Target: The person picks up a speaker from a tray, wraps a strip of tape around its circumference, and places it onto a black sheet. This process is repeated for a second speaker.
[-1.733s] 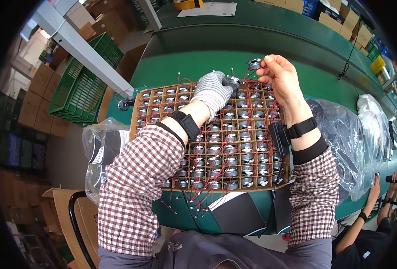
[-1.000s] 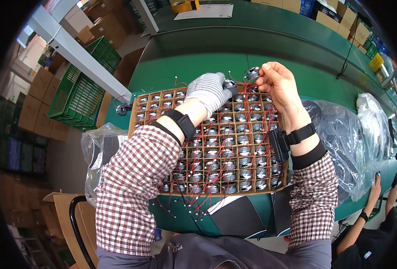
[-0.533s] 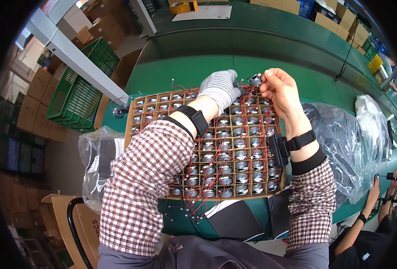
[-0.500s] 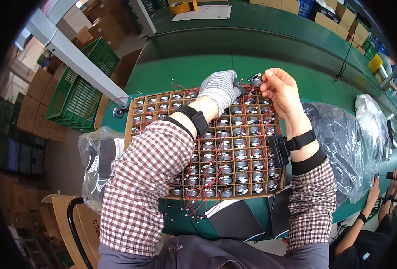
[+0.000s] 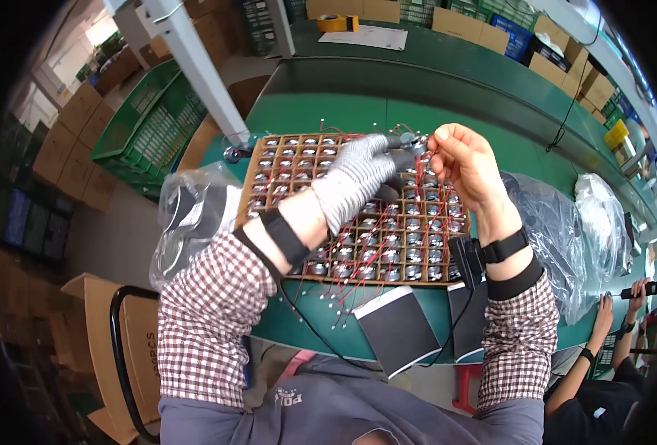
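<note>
A small round speaker (image 5: 411, 141) with thin red wires is held above the far right part of a divided cardboard tray (image 5: 336, 281). My left hand (image 5: 362, 174), in a grey striped glove with dark fingertips, has its fingertips on the speaker's left side. My bare right hand (image 5: 462, 159) pinches at its right edge with thumb and forefinger. Similar speakers (image 5: 413, 256) sit in the tray's cells, their red wires trailing over the dividers and the near edge. My left hand and forearm hide the tray's middle.
Clear plastic bags with dark contents lie left (image 5: 195, 211) and right (image 5: 547, 230) of the tray. Dark flat sheets (image 5: 399, 331) lie at the near edge. A green crate (image 5: 150, 122) stands at the left. A co-worker's hands (image 5: 603, 311) are at the far right.
My left hand has drawn back from the tray's far edge and turned toward the speaker, its fingertips now against it. My right hand keeps the speaker near the same place. The view has shifted.
</note>
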Available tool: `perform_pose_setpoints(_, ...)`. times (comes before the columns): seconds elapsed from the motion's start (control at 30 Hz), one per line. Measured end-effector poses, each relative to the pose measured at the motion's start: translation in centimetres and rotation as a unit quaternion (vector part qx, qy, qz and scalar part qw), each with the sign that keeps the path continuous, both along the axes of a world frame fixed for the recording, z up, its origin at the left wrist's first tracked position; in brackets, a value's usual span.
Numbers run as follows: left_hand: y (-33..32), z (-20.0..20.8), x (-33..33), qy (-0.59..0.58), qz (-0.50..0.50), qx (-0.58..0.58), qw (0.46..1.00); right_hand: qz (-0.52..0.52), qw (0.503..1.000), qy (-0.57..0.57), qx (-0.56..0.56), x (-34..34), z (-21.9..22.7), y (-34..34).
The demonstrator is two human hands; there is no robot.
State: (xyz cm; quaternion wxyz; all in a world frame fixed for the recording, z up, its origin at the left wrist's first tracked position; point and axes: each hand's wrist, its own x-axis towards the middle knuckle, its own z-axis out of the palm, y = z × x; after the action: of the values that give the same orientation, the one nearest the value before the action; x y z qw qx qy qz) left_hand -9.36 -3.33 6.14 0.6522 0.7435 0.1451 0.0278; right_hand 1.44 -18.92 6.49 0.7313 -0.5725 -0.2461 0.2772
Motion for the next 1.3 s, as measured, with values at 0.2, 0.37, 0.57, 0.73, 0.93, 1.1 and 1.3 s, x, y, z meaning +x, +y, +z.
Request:
perform_pose_setpoints(0.2, -1.6, -1.8, -9.4, -0.095, 0.043, -0.300, 0.948, 0.087, 0.995, 0.002, -0.043, -10.0, 0.4, 0.1)
perform_pose_setpoints(0.37, -2.4, -3.9, -14.6, -0.083, 0.079, -0.333, 0.936, 0.144, 0.984, 0.051, -0.094, -16.0, -0.2, -1.4)
perform_pose_setpoints(0.57, -3.4, -6.4, -17.3, -0.056, 0.076, -0.415, 0.905, 0.152, 0.964, -0.071, -0.205, -21.3, -2.0, -3.2)
perform_pose_setpoints(0.73, -3.3, -6.9, -19.8, -0.035, 0.026, -0.422, 0.905, 0.101, 0.898, -0.347, -0.252, -20.6, -6.1, -6.6)
perform_pose_setpoints(0.93, -4.7, -9.6, -21.5, 0.001, -0.062, -0.383, 0.922, 0.008, 0.812, -0.398, -0.427, -22.2, -9.7, -7.5)
perform_pose_setpoints(1.1, -5.3, -10.9, -22.2, 0.006, -0.102, -0.331, 0.938, 0.011, 0.790, -0.340, -0.511, -22.2, -8.4, -6.0)
perform_pose_setpoints(1.3, -5.7, -10.0, -22.0, 0.028, -0.098, -0.447, 0.889, 0.036, 0.814, -0.411, -0.410, -19.0, -8.6, -5.0)
